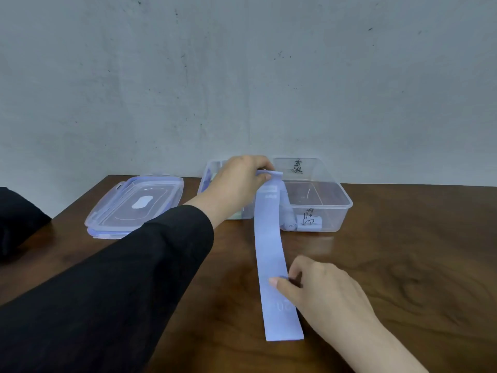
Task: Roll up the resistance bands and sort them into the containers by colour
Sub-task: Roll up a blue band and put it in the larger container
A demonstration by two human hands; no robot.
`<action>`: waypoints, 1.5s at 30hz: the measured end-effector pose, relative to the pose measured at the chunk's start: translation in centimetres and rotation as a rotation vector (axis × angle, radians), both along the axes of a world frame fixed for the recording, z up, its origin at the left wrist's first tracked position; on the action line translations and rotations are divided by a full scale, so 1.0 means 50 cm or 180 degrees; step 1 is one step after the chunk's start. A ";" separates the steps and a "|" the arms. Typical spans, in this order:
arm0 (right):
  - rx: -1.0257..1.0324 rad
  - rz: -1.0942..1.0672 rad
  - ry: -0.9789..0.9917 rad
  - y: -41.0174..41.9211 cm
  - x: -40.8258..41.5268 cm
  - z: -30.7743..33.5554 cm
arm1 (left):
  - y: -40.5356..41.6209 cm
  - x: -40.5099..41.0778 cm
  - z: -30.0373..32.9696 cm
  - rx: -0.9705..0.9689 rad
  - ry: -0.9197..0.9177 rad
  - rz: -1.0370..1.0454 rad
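1 head view looks forward and down, close over the table [403, 265].

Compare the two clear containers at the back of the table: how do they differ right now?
The right container shows fully and holds at least one rolled blue band, with handwriting on its walls. The left container is mostly hidden behind the left hand, and something pale greenish shows inside; no writing is visible on it. Both are clear, lidless plastic tubs standing side by side.
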State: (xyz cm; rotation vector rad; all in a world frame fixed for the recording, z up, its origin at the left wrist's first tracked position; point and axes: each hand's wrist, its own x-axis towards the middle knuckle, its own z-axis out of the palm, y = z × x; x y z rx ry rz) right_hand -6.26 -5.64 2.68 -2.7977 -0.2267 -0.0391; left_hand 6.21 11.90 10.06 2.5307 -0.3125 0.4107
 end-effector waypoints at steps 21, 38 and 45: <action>0.0258 0.2038 0.0436 -0.077 0.009 -0.025 | 0.056 -0.267 -0.185 0.0785 0.0286 -0.1222; 0.0347 0.1893 0.0096 -0.057 0.012 -0.038 | 0.042 -0.274 -0.190 0.0685 0.0511 -0.1285; 0.0417 0.1853 0.0135 -0.063 0.017 -0.048 | 0.044 -0.278 -0.195 0.0944 0.0352 -0.1174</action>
